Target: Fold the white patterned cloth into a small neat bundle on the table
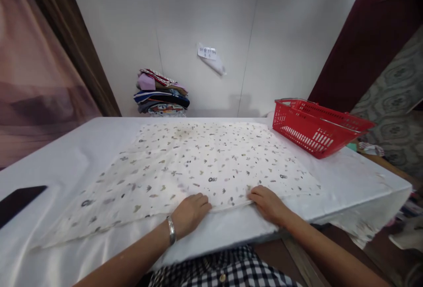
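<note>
A white cloth with small printed figures (198,163) lies spread flat over the white-covered table (357,177). Both hands rest on its near edge. My left hand (190,212), with a metal bracelet at the wrist, has its fingers curled over the hem and pinching it. A short way to the right, my right hand (267,203) grips the same edge, its fingers bent down onto the fabric.
A red plastic basket (313,130) stands at the table's far right. A pile of folded clothes (161,93) sits at the back against the white wall. A dark flat object (18,201) lies at the left edge. A paper note (208,53) hangs on the wall.
</note>
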Demonstrator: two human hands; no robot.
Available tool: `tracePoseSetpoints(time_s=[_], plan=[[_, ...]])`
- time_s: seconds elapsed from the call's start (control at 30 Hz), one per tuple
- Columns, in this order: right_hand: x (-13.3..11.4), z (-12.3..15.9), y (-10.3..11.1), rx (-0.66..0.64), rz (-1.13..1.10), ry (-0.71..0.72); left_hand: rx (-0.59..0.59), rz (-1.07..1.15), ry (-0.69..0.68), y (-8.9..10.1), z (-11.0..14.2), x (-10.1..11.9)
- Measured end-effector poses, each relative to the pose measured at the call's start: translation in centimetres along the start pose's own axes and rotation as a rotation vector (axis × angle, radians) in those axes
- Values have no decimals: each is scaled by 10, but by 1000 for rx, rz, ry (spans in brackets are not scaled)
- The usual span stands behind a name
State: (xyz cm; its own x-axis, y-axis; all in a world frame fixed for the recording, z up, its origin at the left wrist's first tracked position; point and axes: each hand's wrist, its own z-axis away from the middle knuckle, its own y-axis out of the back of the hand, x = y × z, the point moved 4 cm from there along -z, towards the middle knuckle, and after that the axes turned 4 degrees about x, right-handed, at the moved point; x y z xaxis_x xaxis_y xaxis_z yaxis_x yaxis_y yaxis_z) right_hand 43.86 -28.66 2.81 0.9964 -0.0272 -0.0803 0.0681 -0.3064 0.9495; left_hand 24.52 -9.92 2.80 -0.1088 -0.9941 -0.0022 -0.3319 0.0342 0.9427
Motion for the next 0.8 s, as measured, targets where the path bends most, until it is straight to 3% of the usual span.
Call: tracePoseSetpoints(time_s=[0.23, 0.47, 0.6, 0.7, 0.8], plan=[[-3, 5, 2, 32, -36, -10, -13, 3, 25, -2, 5, -1], [32, 36, -6, 168, -42, -90, 67, -33, 292, 21, 41, -35], [51, 48, -19, 212, -59, -98, 84, -10, 420, 22, 58, -37], [53, 44, -27, 239, -64, -94, 41, 11, 419, 13, 61, -31], [39, 27, -29, 230, -57, -42, 31, 14, 427, 11, 62, -29]])
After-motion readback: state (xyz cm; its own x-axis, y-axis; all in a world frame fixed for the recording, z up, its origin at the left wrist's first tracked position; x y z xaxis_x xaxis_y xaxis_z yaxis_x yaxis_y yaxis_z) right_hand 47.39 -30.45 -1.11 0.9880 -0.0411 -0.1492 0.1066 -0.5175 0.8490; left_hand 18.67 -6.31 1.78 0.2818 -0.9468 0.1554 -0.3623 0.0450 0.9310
